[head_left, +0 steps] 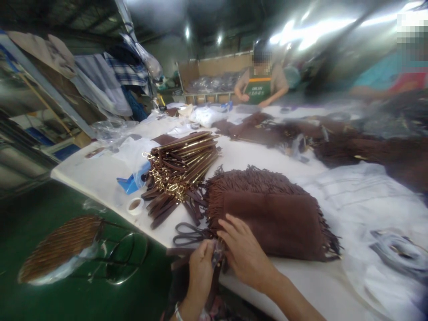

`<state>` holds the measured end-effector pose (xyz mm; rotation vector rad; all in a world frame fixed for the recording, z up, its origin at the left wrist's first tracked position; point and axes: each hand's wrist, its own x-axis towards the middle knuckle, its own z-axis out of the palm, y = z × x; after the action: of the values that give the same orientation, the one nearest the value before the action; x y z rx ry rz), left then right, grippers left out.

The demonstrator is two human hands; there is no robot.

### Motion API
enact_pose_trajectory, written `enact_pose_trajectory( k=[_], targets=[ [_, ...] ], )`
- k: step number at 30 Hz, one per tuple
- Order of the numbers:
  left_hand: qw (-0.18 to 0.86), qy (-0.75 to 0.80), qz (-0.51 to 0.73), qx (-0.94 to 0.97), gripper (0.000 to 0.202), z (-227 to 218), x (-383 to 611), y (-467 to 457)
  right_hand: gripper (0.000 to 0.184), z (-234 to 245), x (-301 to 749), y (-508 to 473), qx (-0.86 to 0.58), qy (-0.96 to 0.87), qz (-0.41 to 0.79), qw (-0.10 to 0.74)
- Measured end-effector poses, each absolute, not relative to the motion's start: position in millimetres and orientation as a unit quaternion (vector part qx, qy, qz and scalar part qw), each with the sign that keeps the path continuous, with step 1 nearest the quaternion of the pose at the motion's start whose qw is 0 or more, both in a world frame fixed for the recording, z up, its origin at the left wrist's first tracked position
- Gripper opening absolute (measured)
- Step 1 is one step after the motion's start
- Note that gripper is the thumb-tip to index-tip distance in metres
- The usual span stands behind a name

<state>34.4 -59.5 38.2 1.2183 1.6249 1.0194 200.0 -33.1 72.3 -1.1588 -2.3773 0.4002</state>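
Observation:
My left hand (200, 269) is at the table's near edge, fingers pinched on a small dark metal clasp (218, 255) at the end of a brown strap. My right hand (244, 254) lies beside it, fingers curled toward the same clasp, its fingertips touching the corner of a brown fringed suede bag (277, 218). The bag lies flat on the white table (100, 174). Black scissors (189, 234) rest just left of my hands.
A pile of brown straps with gold clasps (177, 171) lies left of the bag, with a tape roll (135, 206) and blue plastic (129, 183) nearby. More brown bags (368, 149) cover the far side. A person in a green apron (261, 82) works opposite. A round stool (63, 247) stands lower left.

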Motion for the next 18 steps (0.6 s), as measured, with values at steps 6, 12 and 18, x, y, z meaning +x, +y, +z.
enact_pose_trajectory(
  k=[6,12,18],
  targets=[
    [0.399,0.663,0.408,0.485,0.035,42,38,-49,0.049,71,200,-33,-0.414,-0.864,0.149,0.243],
    [0.374,0.666,0.422,0.488,0.032,43,53,-39,0.051,68,199,-34,-0.412,-0.862,0.143,0.258],
    [0.454,0.621,0.436,0.466,0.033,40,47,-46,0.063,57,198,-34,-0.415,-0.86,0.125,0.269]
  ],
)
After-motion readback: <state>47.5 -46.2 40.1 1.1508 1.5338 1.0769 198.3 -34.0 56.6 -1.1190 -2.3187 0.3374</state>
